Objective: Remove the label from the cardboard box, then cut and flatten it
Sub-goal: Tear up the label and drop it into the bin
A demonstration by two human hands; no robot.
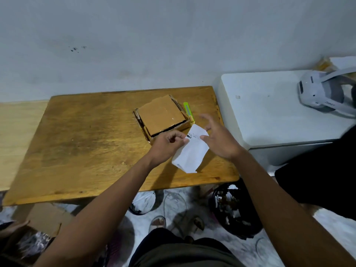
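Left hand (pixel 169 142) grip clamped on white label (pixel 190 151); right hand (pixel 219 139) fingers spread apart beside it, near cardboard box (pixel 161 116).

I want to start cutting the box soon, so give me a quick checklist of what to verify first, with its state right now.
1. Label off the cardboard box: ok, the left hand pinches it clear of the box.
2. Right hand free for the cutter: ok, open, fingers spread beside the label.
3. Green cutter within reach: ok, lying on the table against the box's right side.
4. Blade retracted: cannot tell.
5. Left hand free to steady the box: not ok, occupied by the label.
6. Box empty: cannot tell, flaps cover the inside.
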